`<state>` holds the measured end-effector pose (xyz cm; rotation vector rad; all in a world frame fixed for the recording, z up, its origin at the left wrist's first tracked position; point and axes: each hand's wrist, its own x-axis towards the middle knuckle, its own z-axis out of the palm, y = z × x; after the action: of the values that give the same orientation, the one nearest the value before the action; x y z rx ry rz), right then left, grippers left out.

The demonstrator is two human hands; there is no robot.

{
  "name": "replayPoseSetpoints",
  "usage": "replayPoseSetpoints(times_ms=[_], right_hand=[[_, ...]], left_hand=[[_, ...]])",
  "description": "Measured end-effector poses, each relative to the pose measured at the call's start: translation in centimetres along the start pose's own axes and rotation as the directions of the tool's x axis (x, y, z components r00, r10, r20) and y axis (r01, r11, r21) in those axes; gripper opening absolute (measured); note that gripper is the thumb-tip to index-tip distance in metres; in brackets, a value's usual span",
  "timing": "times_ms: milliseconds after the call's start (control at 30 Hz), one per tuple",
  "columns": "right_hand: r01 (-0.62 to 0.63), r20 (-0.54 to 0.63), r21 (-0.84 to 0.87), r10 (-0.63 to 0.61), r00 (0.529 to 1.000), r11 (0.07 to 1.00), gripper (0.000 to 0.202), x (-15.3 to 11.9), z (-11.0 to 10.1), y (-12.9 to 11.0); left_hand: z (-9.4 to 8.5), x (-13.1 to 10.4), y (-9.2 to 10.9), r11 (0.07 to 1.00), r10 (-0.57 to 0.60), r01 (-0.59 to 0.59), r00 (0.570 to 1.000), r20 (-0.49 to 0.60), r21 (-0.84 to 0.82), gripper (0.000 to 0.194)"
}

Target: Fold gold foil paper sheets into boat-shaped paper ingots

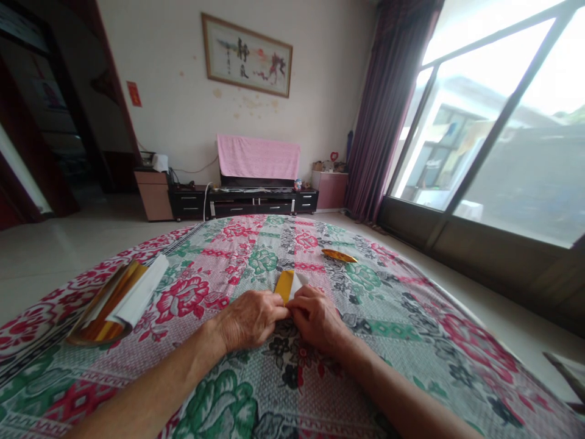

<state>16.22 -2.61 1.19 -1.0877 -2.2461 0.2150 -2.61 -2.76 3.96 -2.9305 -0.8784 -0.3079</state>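
Between my two hands, in the middle of the table, is a small folded piece of paper (284,285), gold on its left side and white on its right. My left hand (256,317) is closed, its fingertips pinching the near left edge of the paper. Closed in a pinch too, my right hand (317,317) holds the near right edge, and its fingers cover part of the white side. The fingertips of both hands almost meet. Beyond them to the right lies a finished-looking boat-shaped gold paper piece (339,255).
A flowered cloth (219,390) covers the round table. On the left lies a curled stack of gold and white paper sheets (114,305). Past the table stand a low black cabinet (253,204) and a screen under a pink cloth (258,157). Tall windows (503,134) are at right.
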Motion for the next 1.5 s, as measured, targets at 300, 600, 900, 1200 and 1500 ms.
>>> replayPoseSetpoints(times_ms=[300,600,900,1200,1500], right_hand=[[-0.009,-0.039,0.030,0.010,0.999,1.000,0.020,0.0,0.6,0.9],[-0.007,-0.038,0.031,0.008,0.999,0.999,0.019,0.0,0.8,1.1],[-0.021,-0.045,0.045,0.023,0.999,0.999,0.020,0.0,0.7,0.8],[-0.031,-0.032,0.018,0.032,0.999,0.999,0.020,0.0,0.6,0.7],[-0.019,-0.022,-0.015,0.019,1.000,1.000,0.019,-0.1,0.5,0.5]], left_hand=[[-0.4,0.3,0.2,0.999,-0.019,0.016,0.997,0.075,0.046,0.023],[-1.0,0.5,0.9,0.995,-0.045,0.032,0.989,0.138,0.091,0.025],[-1.0,0.5,0.8,0.996,-0.072,0.062,0.987,0.143,0.070,0.026],[-0.5,0.2,0.2,0.997,-0.068,0.070,0.996,0.053,-0.038,0.026],[2.8,0.1,-1.9,0.984,-0.164,0.142,0.959,-0.231,-0.109,0.040]])
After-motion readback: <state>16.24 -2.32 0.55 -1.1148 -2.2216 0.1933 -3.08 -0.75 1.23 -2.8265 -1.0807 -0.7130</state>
